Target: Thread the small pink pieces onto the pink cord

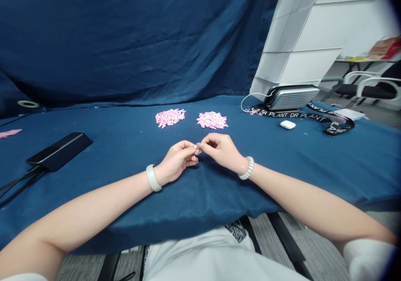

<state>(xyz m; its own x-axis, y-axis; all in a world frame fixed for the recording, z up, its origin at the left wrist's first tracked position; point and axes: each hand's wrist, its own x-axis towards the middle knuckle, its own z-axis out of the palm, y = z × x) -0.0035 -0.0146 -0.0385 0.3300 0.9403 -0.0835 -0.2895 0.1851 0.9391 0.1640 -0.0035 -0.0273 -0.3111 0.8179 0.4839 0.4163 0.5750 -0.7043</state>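
1. Tiny piece here, too small to make out, pinched right where the two hands meet, above the blue cloth
2. Left hand curled closed, fingertips gripping in on it; right hand curled the same way, pinching from the other side
3. Just ahead, two pink heaps of small pieces, side by side on the cloth

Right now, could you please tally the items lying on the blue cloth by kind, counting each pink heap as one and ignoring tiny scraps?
Pink heaps: 2
Pink strip: 1
Black flat device: 1
Silver ridged case: 1
White earbud case: 1
Black printed lanyard: 1
White paper: 1
Total: 8
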